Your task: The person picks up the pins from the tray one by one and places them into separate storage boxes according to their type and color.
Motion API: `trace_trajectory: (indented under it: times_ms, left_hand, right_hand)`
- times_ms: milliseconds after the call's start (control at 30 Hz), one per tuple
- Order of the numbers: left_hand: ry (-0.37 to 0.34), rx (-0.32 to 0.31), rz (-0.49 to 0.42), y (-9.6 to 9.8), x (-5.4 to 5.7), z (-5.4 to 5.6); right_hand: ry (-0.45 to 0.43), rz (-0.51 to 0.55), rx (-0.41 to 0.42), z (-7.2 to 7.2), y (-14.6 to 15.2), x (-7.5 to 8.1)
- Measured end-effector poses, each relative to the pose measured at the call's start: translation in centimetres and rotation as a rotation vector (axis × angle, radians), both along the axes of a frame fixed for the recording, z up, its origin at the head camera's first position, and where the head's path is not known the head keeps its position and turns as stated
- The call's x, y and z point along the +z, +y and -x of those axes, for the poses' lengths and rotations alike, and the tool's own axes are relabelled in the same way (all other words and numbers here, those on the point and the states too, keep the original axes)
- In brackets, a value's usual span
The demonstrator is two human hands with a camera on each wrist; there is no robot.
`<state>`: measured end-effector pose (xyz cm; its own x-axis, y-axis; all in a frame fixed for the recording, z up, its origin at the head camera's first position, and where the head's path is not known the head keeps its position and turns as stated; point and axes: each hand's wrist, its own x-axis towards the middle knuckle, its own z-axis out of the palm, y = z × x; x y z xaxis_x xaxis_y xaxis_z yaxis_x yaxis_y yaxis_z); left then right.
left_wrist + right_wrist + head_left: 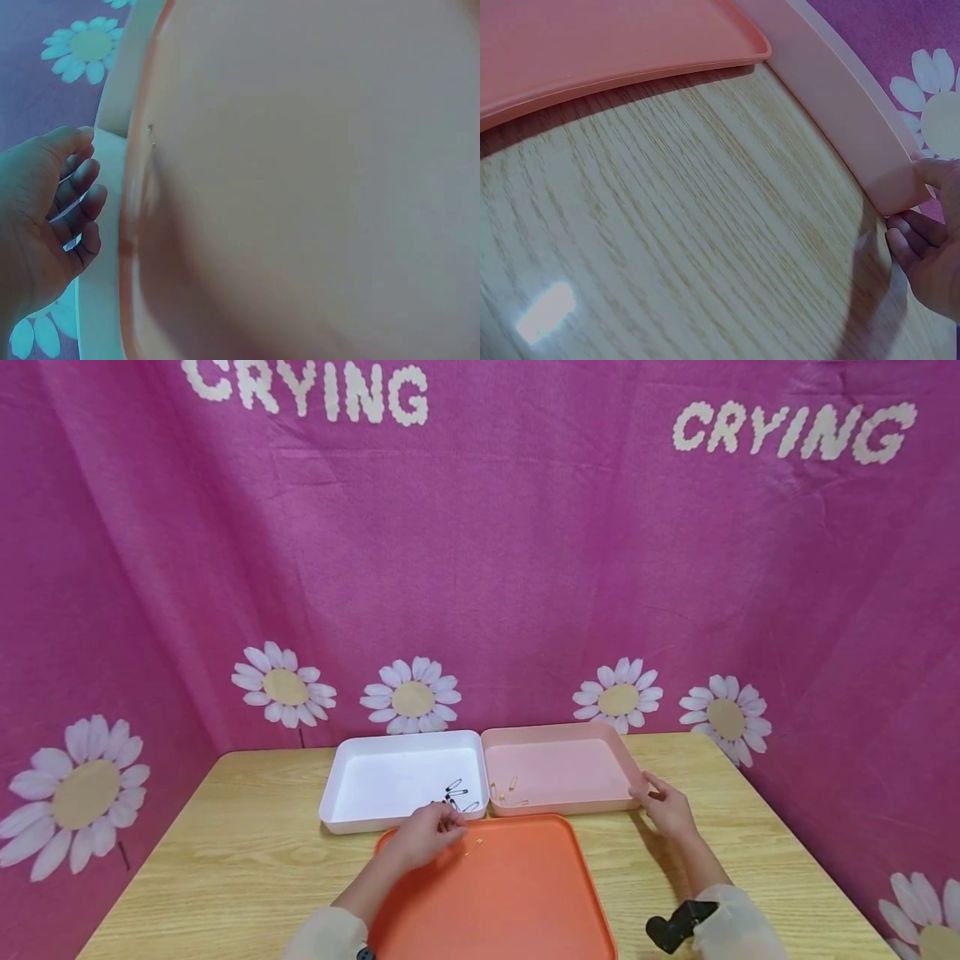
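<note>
My left hand (426, 837), fingers loosely bent, hovers at the front rim of the white tray (356, 820). I see nothing between its fingers in the left wrist view. Black safety pins (456, 792) lie in that tray's front right corner, partly behind the hand. The orange tray (525, 893) lies in front, with a small gold safety pin (151, 136) near its far edge. My right hand (667, 810) holds the front right corner of the pink tray (562, 806), thumb at the rim and fingers low at the corner. Several gold safety pins (513, 783) lie inside it.
The white and pink trays stand side by side at the back of the wooden table (247, 843). Behind them hangs a purple cloth (480, 568) with daisies and lettering. Bare wood shows on both sides of the orange tray.
</note>
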<state>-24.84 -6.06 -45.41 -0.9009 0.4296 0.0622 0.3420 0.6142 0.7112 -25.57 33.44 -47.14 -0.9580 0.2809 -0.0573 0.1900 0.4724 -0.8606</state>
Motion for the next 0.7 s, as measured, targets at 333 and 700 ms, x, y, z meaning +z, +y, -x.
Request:
trace_trajectory:
  times_ms: [333, 700]
  left_hand:
    - [0.083, -0.059, 0.130, 0.2, -1.2, -1.1]
    - [0.134, 0.024, 0.256, 1.2, -1.6, -1.5]
  right_hand:
    - [-0.005, -0.007, -0.004, -0.1, -0.2, 0.1]
    - [-0.012, 0.009, 0.000, 0.0, -0.1, 0.1]
